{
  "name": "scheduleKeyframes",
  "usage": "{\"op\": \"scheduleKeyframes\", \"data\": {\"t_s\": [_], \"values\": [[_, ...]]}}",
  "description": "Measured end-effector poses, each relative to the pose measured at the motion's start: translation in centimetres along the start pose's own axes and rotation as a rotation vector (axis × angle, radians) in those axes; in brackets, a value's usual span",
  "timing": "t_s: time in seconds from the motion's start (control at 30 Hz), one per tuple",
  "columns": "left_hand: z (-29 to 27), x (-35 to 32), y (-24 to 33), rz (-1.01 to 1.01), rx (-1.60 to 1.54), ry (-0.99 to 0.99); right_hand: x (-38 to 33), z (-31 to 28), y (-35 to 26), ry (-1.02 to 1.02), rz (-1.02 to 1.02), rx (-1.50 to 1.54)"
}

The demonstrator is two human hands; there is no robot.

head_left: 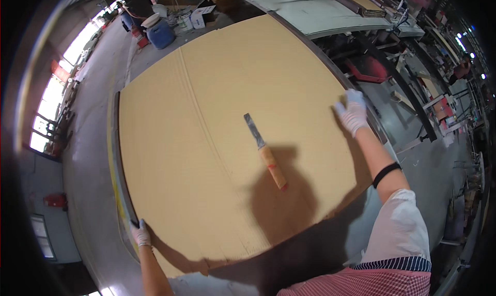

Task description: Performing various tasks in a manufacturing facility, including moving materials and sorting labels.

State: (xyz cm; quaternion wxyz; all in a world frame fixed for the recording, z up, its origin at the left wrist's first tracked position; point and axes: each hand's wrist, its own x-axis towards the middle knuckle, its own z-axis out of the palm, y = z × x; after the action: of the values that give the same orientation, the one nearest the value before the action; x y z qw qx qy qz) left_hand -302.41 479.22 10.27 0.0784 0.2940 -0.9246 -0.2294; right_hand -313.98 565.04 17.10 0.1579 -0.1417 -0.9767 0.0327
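Observation:
A large tan corrugated cardboard sheet (165, 125) covers the worktable in front of me, creased lengthwise left of its middle. On it lies a knife (272, 166) with a flat, smeared metal blade and a tan handle marked in red; neither hand touches it. My left hand (141, 234), in a white glove with bluish fingertips, closes around the dark edge strip (120, 161) at the near left. At the right edge of the cardboard, my right hand (354, 113) rests in a matching glove, thumb spread from the fingers. My head's shadow falls across the near part of the sheet.
Beyond the far right edge stands another pale-topped table (305, 12). A blue drum (160, 34) and a white box (202, 17) sit on the floor at the far left. A red tray (368, 68) and metal frames are at the right.

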Motion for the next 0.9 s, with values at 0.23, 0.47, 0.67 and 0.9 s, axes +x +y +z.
{"op": "scheduleKeyframes", "data": {"t_s": [0.23, 0.47, 0.67, 0.9], "values": [[-0.6, -12.2, 3.4, 0.151, -0.470, -0.105, -17.1, -3.3, -19.8, -0.295, -0.199, 0.437], [-2.5, -27.1, 1.2, 0.484, -0.519, -0.540, -27.3, -7.2, -20.6, -0.295, 0.199, 0.903], [-4.1, -39.1, 9.2, 0.732, -0.581, -0.763, -47.8, -17.5, -7.2, 0.094, 0.807, 1.164], [-1.8, -53.9, 15.5, 0.808, -0.353, -1.763, -58.5, -14.9, 13.1, -0.230, 1.324, 0.917]]}}
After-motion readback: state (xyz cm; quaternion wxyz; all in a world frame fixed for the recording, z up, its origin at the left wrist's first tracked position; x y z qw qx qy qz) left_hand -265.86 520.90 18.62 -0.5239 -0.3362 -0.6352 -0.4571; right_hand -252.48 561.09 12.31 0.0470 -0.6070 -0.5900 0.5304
